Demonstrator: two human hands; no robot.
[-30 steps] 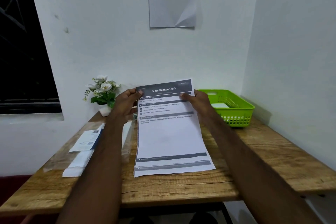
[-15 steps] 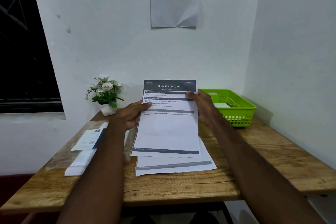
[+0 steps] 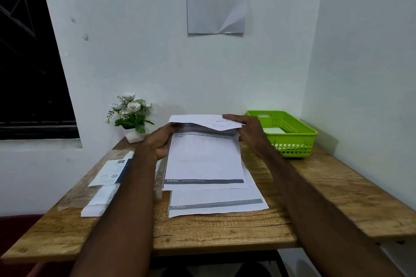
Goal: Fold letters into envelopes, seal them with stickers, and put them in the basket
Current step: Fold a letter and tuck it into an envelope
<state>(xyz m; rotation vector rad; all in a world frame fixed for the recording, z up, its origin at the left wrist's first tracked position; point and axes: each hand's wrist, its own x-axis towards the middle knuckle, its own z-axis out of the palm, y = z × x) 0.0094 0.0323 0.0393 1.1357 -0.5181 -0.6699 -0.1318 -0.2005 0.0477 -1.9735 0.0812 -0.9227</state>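
Mid-fold on the top letter [image 3: 203, 159] over the stack [image 3: 216, 204] on the tabletop [image 3: 225, 231], left hand [image 3: 161, 144] and right hand [image 3: 246, 130] both pinching it, so probably a crooked crease if either grip slips.

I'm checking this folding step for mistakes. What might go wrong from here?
1. The letter is held in the air by the left hand and right hand, with its top edge bent over unevenly, so the crease may come out crooked.
2. It hangs right over the paper stack, so a second sheet could get picked up.
3. The flower pot stands near the left hand and might be knocked.
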